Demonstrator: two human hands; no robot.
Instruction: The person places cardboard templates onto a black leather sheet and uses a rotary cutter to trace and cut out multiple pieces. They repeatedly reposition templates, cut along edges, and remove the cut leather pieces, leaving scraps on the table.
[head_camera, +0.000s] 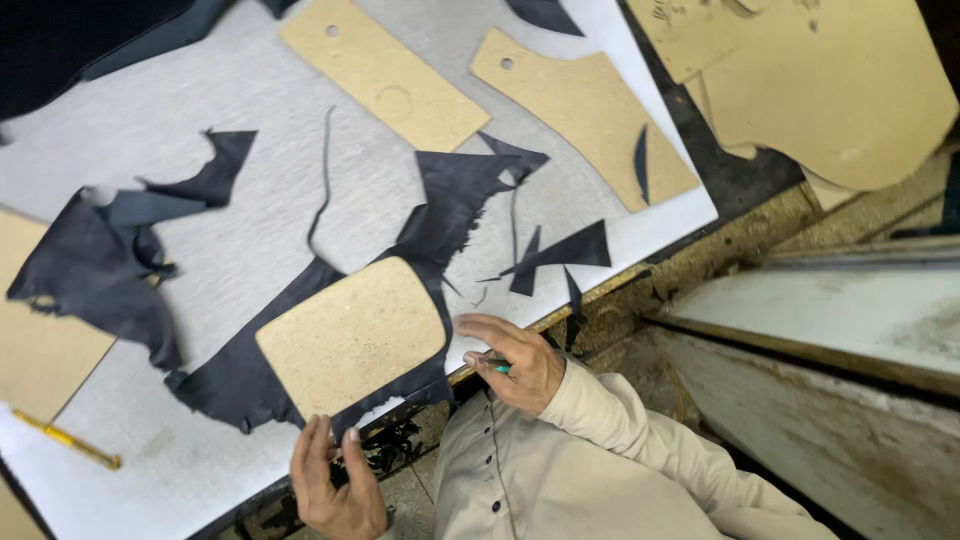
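Observation:
A tan cardboard template (352, 336) with rounded corners lies on a dark navy leather piece (300, 340) on the grey cutting board (250, 150). My right hand (512, 360) sits at the board's near edge, just right of the template, curled around a green-tipped tool (495, 364). My left hand (335, 480) hovers below the board's edge under the template, fingers loosely apart, holding nothing.
Two long tan templates (385, 70) (590, 110) lie at the far side. Leather scraps (100, 260) (565, 250) are scattered about. A yellow pencil-like tool (65, 438) lies at left. A large tan sheet (830, 80) covers the far right; a worn bench (820, 330) stands to the right.

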